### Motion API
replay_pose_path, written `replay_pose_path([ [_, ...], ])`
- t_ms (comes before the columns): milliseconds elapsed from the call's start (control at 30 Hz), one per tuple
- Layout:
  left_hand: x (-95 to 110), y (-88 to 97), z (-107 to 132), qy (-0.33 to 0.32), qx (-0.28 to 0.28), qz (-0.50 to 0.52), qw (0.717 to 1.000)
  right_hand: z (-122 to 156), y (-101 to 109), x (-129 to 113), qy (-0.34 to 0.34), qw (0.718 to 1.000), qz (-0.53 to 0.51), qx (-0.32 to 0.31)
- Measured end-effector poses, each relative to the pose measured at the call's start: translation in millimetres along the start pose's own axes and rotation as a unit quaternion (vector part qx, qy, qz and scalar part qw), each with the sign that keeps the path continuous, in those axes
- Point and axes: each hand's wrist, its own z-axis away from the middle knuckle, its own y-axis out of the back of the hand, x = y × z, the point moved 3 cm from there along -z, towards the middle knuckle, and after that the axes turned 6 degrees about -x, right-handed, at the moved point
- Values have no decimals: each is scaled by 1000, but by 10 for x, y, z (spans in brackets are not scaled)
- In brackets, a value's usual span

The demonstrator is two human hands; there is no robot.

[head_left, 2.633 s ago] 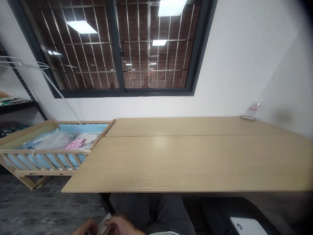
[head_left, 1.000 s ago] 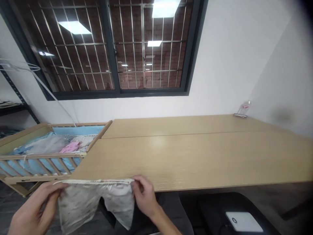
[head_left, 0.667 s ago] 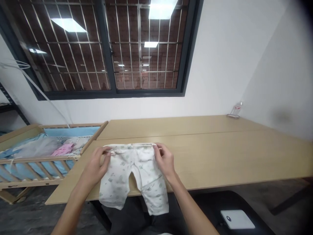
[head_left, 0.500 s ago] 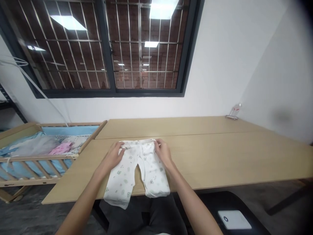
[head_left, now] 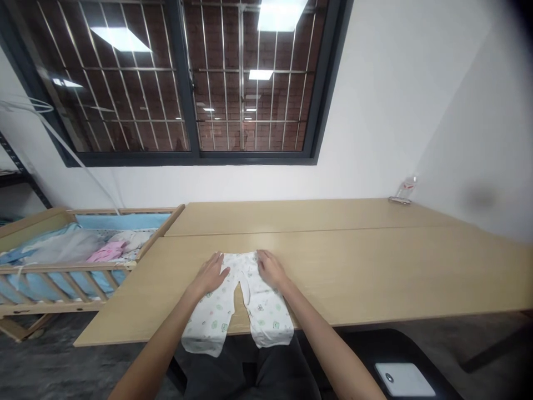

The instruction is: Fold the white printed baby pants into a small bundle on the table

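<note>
Small white trousers [head_left: 266, 311] with a green animal print lie face up on the wooden table, waistband at the far end. Their two legs are spread apart, and the cuffs hang over the table's front edge above my lap. My left hand [head_left: 211, 274] rests flat on the left side of the waist, thumb apart from the fingers. On the right side of the waist lies my right hand [head_left: 270, 268], its fingers over the cloth. Both hands cover the outer corners of the waistband.
The wide wooden table [head_left: 353, 266] reaches to the wall. A clear plastic bottle [head_left: 407, 188] leans at the back right. Left of the table stands a wooden crib [head_left: 66, 269] with bedding and pink cloth. A white phone-like device [head_left: 403, 379] lies on a black chair [head_left: 358, 344].
The waistband has come down and nearer to me. My hands have moved inward onto the cloth from its corners, and the trousers now lie flatter.
</note>
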Motion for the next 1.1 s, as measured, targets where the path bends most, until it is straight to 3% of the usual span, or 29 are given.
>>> replay_pose_path([
  [167,-6,-168,-95,9,-12,-20,1000,-97,-108,112,7,998,37,-58],
  [333,-41,-183,-326,17,-7,-35,999,-312,-122,277,-34,996,34,-69],
  [633,-96,-107,-798,28,-21,-29,999,-745,-124,505,-48,996,-5,-78],
  [833,-82,69,-911,19,-26,4,999,-929,-164,613,-70,994,-60,-63],
  [967,99,290,-816,20,6,34,999,-1061,-172,728,-109,985,-130,-33],
  [1100,580,535,-553,-32,22,61,997,-1214,-139,890,-180,960,-212,19],
])
